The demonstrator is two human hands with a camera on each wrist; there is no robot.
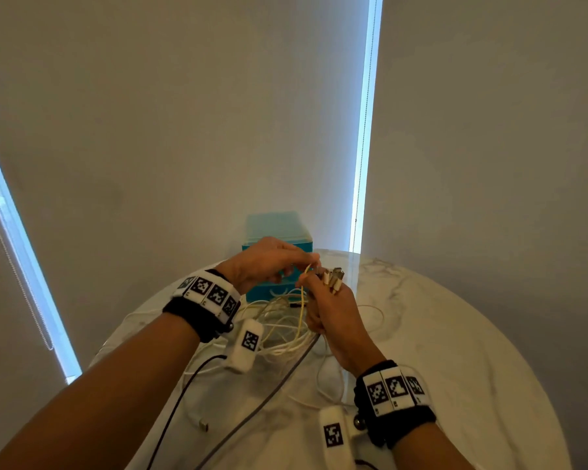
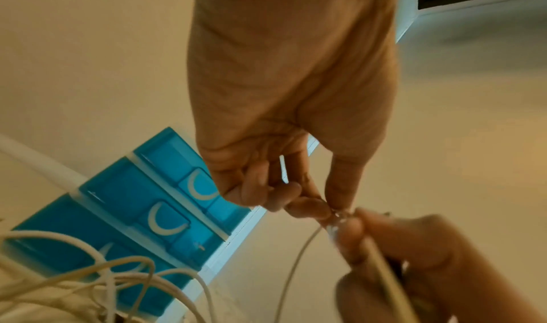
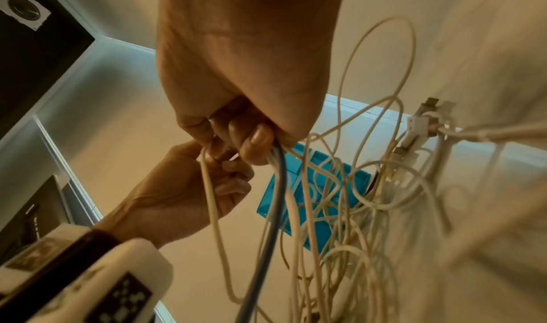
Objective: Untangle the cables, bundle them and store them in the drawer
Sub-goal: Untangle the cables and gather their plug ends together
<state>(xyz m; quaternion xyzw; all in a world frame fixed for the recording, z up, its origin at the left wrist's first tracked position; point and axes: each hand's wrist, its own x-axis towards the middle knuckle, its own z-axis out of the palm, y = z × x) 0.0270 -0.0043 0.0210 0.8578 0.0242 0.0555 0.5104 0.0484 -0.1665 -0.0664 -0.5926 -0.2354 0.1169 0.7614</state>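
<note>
Right hand [image 1: 333, 313] clenched round a gathered clutch of cable ends, plugs [image 1: 333, 278] poking up past the knuckles. Left hand [image 1: 269, 262] pinching a single pale strand [image 1: 302, 300] right at those plugs, fingertips touching the right hand's. Strand dropping straight down into the tangle of cables [image 1: 282, 330] heaped on the counter [image 1: 455, 334] just beneath. Blue drawer unit [image 1: 275, 232] directly beyond both hands, drawers shut, left hand nearer. Probably teasing one strand up and out.
</note>
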